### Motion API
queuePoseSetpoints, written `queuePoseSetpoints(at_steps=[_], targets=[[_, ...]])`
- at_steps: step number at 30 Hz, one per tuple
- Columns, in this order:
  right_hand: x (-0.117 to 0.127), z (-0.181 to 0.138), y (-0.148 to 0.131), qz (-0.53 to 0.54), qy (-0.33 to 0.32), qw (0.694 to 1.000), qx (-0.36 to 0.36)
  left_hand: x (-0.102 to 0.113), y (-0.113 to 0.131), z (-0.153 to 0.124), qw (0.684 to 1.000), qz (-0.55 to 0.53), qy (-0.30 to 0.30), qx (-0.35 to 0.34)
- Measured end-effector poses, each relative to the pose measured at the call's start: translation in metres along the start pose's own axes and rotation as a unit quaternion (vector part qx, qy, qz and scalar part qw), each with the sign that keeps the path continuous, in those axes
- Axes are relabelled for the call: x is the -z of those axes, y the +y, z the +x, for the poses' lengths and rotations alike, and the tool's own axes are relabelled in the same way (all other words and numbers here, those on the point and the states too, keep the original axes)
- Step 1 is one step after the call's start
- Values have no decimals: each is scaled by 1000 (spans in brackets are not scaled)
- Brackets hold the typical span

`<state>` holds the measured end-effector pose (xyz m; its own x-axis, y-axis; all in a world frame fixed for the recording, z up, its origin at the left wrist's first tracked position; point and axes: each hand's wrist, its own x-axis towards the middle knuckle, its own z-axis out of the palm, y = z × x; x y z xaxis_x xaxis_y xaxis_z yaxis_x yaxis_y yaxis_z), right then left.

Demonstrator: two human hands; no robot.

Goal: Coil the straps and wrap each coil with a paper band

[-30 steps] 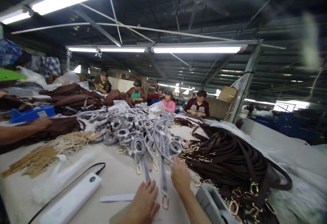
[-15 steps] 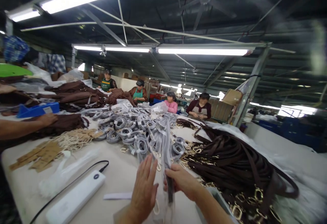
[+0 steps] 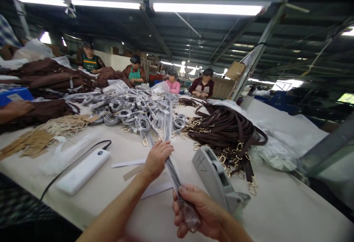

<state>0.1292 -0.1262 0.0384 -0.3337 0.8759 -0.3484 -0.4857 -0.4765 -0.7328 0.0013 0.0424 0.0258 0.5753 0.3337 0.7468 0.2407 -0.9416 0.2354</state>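
A long grey strap (image 3: 167, 124) in a clear sleeve runs from the pile of coiled grey straps (image 3: 129, 107) toward me. My right hand (image 3: 197, 212) is closed round its near end, low in the view. My left hand (image 3: 157, 157) grips the same strap higher up, fingers curled over it. A grey tape dispenser (image 3: 214, 177) stands just right of both hands. A heap of dark brown straps (image 3: 226, 126) with gold clasps lies beyond it.
A white power bank (image 3: 83, 170) with a black cable lies to the left on the table (image 3: 276, 205). Paper strips, brown tags (image 3: 30, 142) and cord sit further left, beside another person's hand (image 3: 16, 107). Several people work at the far end.
The view tilted down and back. My right hand pulled the strap's end toward me and lower; my left hand went from flat and open to gripping the strap further up.
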Motion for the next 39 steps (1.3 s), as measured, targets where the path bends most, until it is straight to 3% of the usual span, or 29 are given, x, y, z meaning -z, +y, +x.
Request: queuePoseSetpoints(at_steps=[6, 12, 21, 25, 28, 31, 33, 37, 39], targets=[[0, -9, 4, 3, -24, 1000, 6, 1, -3, -1, 1000, -6, -2, 5], [-5, -17, -3, -15, -97, 992, 74, -4, -1, -1, 999, -32, -14, 13], [-12, -22, -8, -33, -109, 989, 95, -9, 2, -7, 996, -80, -35, 33], [-12, -20, -9, -98, -108, 985, 94, 0, 9, -2, 994, -91, -40, 37], [-6, -22, -9, -162, -59, 981, 83, 24, 18, 6, 992, -102, -78, 6], [0, -31, -13, -252, 46, 965, 50, 55, 28, 13, 977, -115, -178, -36], [1, -37, -18, -334, 99, 937, 41, 71, 34, 15, 961, -119, -245, -41], [4, -42, -21, -459, 153, 871, 85, 74, 43, 17, 956, -57, -282, -56], [8, -42, -17, -455, 187, 866, 88, 66, 45, 16, 961, -8, -261, -86]])
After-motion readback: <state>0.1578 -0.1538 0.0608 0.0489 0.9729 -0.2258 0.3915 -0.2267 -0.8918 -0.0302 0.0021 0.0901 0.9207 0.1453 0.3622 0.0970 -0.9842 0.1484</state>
